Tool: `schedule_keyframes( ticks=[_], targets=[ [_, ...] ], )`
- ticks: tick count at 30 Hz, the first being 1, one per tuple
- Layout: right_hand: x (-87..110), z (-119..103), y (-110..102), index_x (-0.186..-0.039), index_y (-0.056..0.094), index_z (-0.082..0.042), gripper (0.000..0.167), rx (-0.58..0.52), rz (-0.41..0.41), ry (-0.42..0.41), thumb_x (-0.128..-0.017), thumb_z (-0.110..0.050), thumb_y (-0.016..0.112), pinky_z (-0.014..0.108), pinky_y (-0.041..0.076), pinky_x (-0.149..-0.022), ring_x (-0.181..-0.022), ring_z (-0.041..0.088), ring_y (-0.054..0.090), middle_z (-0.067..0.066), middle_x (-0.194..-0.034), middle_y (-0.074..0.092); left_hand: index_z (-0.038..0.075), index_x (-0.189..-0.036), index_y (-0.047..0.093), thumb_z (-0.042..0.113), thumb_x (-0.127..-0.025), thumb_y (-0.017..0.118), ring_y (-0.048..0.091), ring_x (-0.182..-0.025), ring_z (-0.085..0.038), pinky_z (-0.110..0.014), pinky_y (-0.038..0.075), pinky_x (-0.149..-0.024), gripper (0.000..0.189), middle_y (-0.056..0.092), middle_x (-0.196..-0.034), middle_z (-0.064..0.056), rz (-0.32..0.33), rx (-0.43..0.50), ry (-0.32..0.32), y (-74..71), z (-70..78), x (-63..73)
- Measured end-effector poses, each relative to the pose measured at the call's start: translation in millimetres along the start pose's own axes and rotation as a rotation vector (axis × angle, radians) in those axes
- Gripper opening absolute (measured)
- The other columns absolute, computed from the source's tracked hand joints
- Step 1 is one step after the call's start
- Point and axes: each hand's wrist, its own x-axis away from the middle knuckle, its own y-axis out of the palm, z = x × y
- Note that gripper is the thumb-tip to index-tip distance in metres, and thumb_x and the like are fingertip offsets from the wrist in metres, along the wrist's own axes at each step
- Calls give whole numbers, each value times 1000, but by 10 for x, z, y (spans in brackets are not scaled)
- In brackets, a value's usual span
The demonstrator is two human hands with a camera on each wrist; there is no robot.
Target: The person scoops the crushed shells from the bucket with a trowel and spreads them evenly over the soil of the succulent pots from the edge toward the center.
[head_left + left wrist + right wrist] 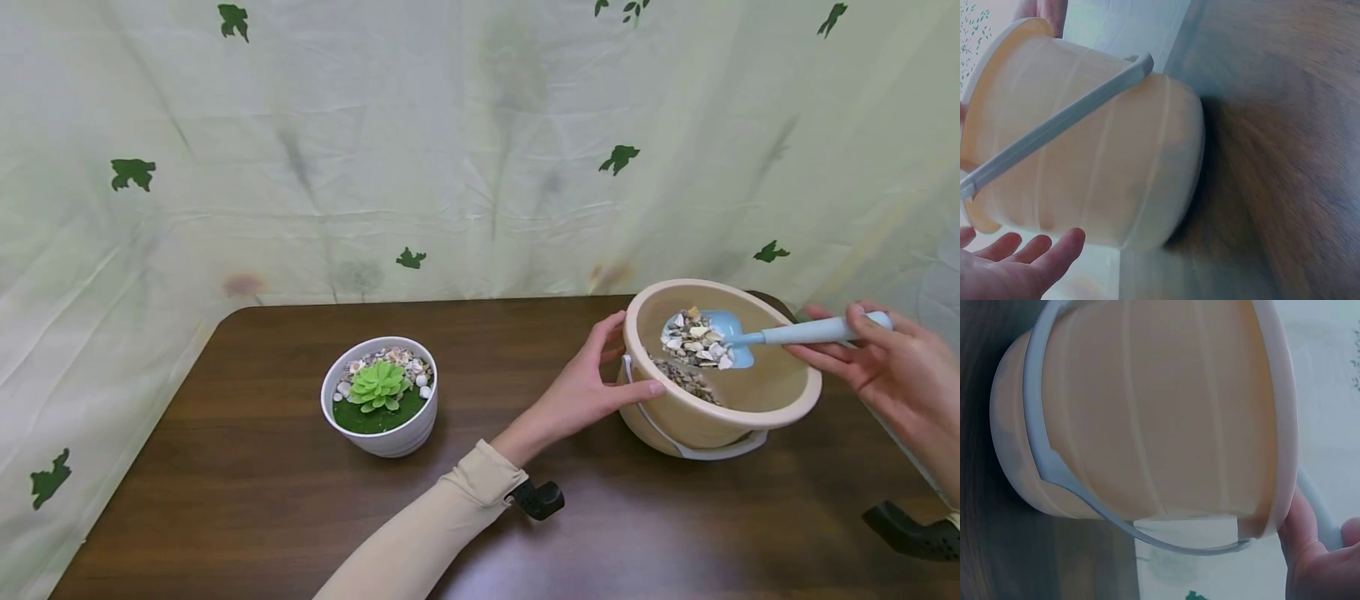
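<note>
A beige bucket (720, 417) with a pale grey handle (1066, 122) stands on the right side of the table, small stones (686, 382) lying inside. My right hand (896, 367) grips the light-blue handle of a small scoop (741, 327). Its blade is over the bucket's opening, loaded with small pale and brown stones (697, 340). At the bucket's left side is my left hand (573, 387), fingers spread and fairly straight, thumb along the near rim. In the left wrist view, the fingers (1032, 250) lie beside the bucket wall.
A white ribbed pot (397, 437) stands on the table left of the bucket. It holds a green succulent (378, 386), green moss-like cover and pale stones. Behind the brown wooden table (247, 467) hangs a pale curtain (450, 167) with leaf prints.
</note>
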Motion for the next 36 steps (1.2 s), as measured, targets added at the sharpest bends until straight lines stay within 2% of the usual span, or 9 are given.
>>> schedule_keyframes(
  ticks=[3, 6, 10, 17, 21, 22, 28, 29, 36],
  targets=[
    [24, 24, 0, -102, 44, 4, 12, -43, 8, -22, -105, 0, 33, 62, 49, -78, -101, 46, 64, 28, -109, 60, 35, -149, 33, 27, -83, 80, 46, -129, -13, -35, 47, -94, 81, 44, -143, 11, 5, -27, -22, -47, -17, 69],
    [35, 49, 16, -105, 42, 2, 9, -63, 11, -37, -105, -1, 33, 63, 48, -77, -100, 49, 63, 30, -109, 61, 32, -149, 34, 28, -84, 80, 46, -130, -14, -34, 46, -96, 79, 45, -145, 7, 11, -58, -27, -104, -39, 148],
    [44, 95, 64, -105, 40, 1, 4, -82, -1, -60, -104, 0, 36, 63, 48, -78, -100, 51, 62, 33, -108, 61, 31, -149, 36, 30, -84, 79, 46, -132, -17, -34, 45, -97, 78, 45, -146, 8, 17, -98, -6, -180, -59, 254],
    [76, 173, 173, -103, 44, 3, 7, -83, 19, -88, -103, 0, 38, 63, 48, -77, -101, 48, 63, 30, -107, 60, 28, -146, 41, 30, -86, 77, 43, -131, -7, -37, 44, -98, 70, 47, -142, 15, 12, -137, 42, -284, -75, 463],
    [92, 206, 239, -104, 45, 3, 7, -65, 38, -95, -103, -2, 40, 61, 49, -78, -101, 46, 64, 27, -108, 60, 27, -142, 45, 27, -87, 76, 43, -131, -9, -37, 44, -98, 63, 48, -141, 13, 16, -140, 67, -334, -83, 585],
    [92, 220, 257, -104, 45, 3, 7, -64, 42, -99, -103, -2, 40, 61, 49, -78, -101, 46, 64, 27, -108, 60, 24, -141, 47, 24, -88, 75, 43, -132, -10, -37, 44, -98, 61, 49, -141, 11, 16, -138, 67, -350, -36, 628],
    [84, 327, 373, -104, 47, 4, 6, -90, 71, -134, -101, -1, 44, 61, 49, -76, -100, 46, 64, 28, -107, 62, 26, -140, 47, 23, -88, 75, 44, -132, -14, -40, 43, -100, 59, 48, -142, 10, 16, -162, 55, -441, 23, 833],
    [82, 345, 390, -103, 47, 5, 6, -99, 72, -138, -101, 0, 45, 61, 49, -76, -99, 47, 64, 29, -107, 63, 29, -141, 46, 26, -88, 75, 44, -132, -15, -40, 43, -100, 60, 48, -142, 12, 18, -172, 60, -456, -16, 855],
    [63, 444, 495, -96, 50, 8, 10, -139, 72, -147, -101, 0, 47, 62, 48, -77, -97, 48, 64, 32, -103, 64, 29, -142, 45, 32, -86, 76, 43, -132, -13, -42, 44, -99, 65, 46, -143, 11, 17, -260, 86, -567, 15, 1102]
  ],
)
